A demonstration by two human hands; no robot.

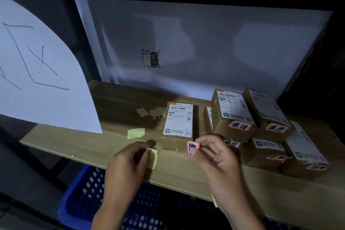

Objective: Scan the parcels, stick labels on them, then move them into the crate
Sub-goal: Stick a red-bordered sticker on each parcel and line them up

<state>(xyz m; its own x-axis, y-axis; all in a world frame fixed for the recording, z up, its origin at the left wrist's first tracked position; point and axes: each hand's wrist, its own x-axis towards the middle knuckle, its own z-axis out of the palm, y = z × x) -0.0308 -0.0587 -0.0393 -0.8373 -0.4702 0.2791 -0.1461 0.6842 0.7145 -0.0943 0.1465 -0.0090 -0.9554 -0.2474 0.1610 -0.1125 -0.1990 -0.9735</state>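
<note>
Head view, dim, right hand (211, 152) pinching label (193, 148), crate (78, 196) half hidden

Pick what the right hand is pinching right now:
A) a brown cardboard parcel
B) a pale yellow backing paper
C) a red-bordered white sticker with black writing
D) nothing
C: the right hand pinches the red-bordered white sticker with black writing between its fingertips, just in front of the brown cardboard parcel lying alone on the wooden table, while the pale yellow backing paper is at the left hand.

Bare shelf (115, 102) left of lone parcel (178, 123); stacked parcels (261, 127) crowd right; paper scraps (136, 133) scattered between
</note>
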